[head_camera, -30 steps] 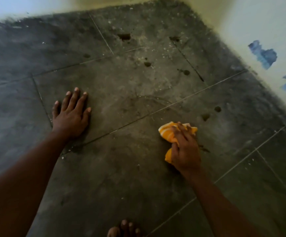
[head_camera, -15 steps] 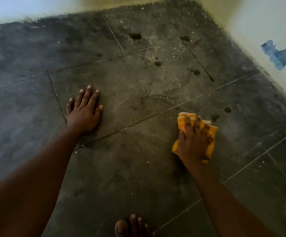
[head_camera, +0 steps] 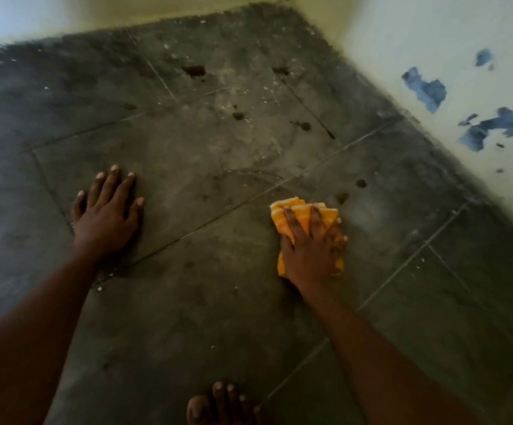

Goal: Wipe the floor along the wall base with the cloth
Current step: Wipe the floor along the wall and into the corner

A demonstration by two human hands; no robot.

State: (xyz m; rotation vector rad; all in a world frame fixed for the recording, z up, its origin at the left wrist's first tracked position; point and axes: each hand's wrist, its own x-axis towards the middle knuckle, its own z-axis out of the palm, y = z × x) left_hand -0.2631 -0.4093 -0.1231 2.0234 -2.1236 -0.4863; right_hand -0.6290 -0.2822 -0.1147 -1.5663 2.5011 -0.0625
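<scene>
The cloth [head_camera: 298, 214], a bunched orange-and-white striped rag, lay on the dark tiled floor [head_camera: 187, 302] under our right hand [head_camera: 312, 250], well out from the wall base [head_camera: 451, 176] on the right and not yet against it. To do this step well, we judged that the cloth should be kept flat beneath the palm with steady downward pressure, then worked outward toward the dusty, greyish band where the floor met the wall [head_camera: 463, 72], running along that edge in overlapping passes rather than dabbing. The dark spots [head_camera: 361, 183] just beyond the cloth would likely need a firmer rub, and folding the rag to a cleaner face would probably keep grime from smearing. Our right hand was pressing down on the cloth with its fingers spread and lightly bent over the bunched fabric, holding it in place against the tile. Our left hand [head_camera: 107, 216] was empty, laid flat on the floor with its fingers straight and slightly fanned, well apart from the cloth and apparently bracing our weight. The toes of a bare foot [head_camera: 218, 406] showed at the bottom edge.
</scene>
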